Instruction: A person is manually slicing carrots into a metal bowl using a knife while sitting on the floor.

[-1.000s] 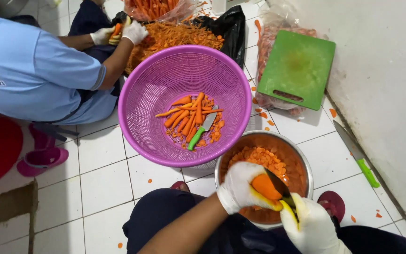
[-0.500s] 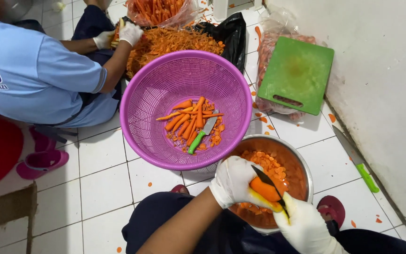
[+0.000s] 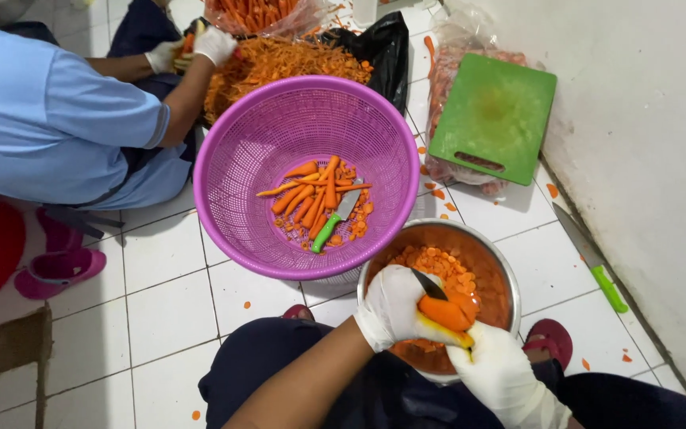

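Our hands have crept lower over the bowl (image 3: 495,262) — left hand (image 3: 395,306) clamps the stiff, slick carrot (image 3: 445,311), right hand (image 3: 502,373) grips the knife (image 3: 430,284).

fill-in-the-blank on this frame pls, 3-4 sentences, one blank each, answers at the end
1. The left hand and the right hand, both gloved, hold a carrot over a metal bowl of carrot ____.
2. The knife with the green handle lies inside the ____ basket.
3. The cutting board near the wall is ____.
4. A second knife lies on the tiled ____ beside the wall.

Missing words: slices; purple; green; floor
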